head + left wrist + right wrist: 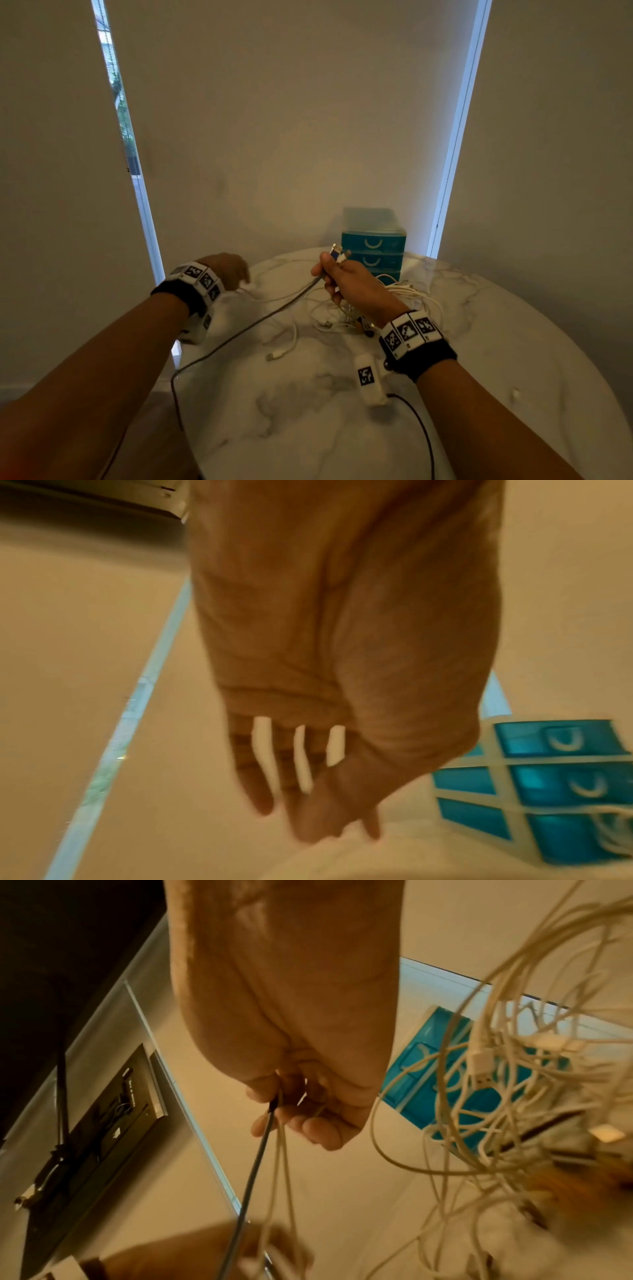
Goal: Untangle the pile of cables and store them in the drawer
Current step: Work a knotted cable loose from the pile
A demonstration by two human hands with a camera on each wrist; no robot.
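At the left, the left hand [228, 269] hovered over the far edge of the round, marble-patterned bench [308, 411], its fingers [260, 791] straight, slightly spread and holding nothing. A grey braided cable [239, 330] ran from the bench's left rim, where it drooped off the edge, up across the glossy top to the right hand [356, 287]. That hand was lifted above the bench, fingers [318, 1131] curled round the grey cable and thin white cables, with metal USB plugs [339, 254] sticking out above the fist. Beneath and to the right of it lay the tangled pile of white cables [394, 298], smooth round cords in loose loops, one flat plug [274, 356] trailing toward the near side. Behind the pile stood a translucent teal plastic drawer unit [375, 246], its stacked drawers closed, each with a pale curved handle.
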